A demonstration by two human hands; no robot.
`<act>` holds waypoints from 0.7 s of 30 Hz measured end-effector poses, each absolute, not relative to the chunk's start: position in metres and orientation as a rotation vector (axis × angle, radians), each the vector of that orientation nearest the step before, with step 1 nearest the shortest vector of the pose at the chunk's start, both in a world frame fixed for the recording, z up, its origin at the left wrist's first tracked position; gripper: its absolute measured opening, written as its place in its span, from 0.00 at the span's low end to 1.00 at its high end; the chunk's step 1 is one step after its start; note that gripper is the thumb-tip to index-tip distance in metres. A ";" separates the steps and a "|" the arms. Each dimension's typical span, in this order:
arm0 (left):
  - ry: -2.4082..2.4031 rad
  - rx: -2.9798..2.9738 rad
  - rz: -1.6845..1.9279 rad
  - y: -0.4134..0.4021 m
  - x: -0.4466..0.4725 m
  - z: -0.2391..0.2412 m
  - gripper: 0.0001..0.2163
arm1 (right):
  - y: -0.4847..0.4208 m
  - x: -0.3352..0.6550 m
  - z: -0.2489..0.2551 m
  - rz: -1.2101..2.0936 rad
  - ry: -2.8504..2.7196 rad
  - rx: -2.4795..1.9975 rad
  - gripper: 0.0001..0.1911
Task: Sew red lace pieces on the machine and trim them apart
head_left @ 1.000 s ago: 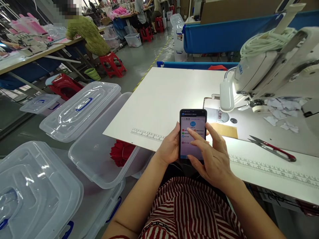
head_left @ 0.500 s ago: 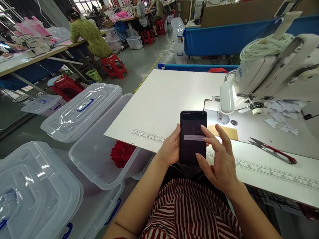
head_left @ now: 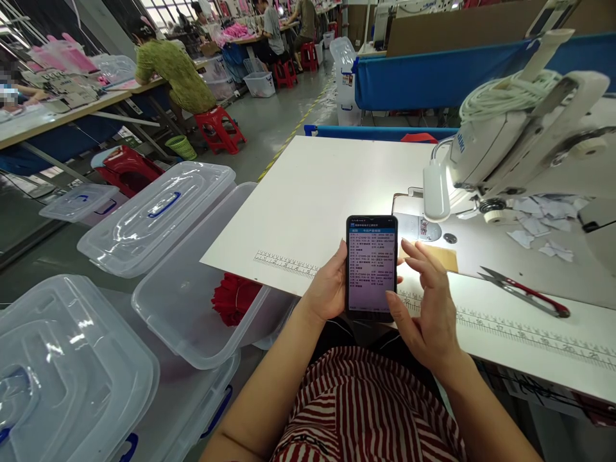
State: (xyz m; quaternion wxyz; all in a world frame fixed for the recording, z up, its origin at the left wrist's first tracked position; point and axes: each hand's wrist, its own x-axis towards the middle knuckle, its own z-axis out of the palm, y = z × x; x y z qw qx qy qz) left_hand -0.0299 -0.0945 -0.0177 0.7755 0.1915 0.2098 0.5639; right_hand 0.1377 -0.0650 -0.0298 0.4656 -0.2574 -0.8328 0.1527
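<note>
The left hand (head_left: pixel 328 285) grips a dark phone (head_left: pixel 370 266) by its left side, and fingertips show past the phone's right edge. The phone is above the person's lap, overlapping the near edge of the white surface (head_left: pixel 308 199) in this view; its screen is lit, with rows of small text under a blue bar.

The right hand (head_left: pixel 430 308) holds nothing: its fingers are loosely bent and parted, the thumb tip close by the phone's right edge (whether it touches, I cannot tell).

Beyond the right hand a tan patch (head_left: pixel 440 258) lies on the surface, and further right are red-handled snips (head_left: pixel 529 294) — blades pointing left — near a printed ruler scale (head_left: pixel 524 330). White scraps (head_left: pixel 539 221) lie beside the sewing machine (head_left: pixel 500 147). To the left, a clear bin (head_left: pixel 173 321) contains a red bundle (head_left: pixel 235 299).
</note>
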 end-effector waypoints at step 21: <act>0.471 0.405 1.228 -0.094 -0.028 -0.015 0.33 | -0.067 0.139 -0.033 0.506 -1.993 -0.687 0.29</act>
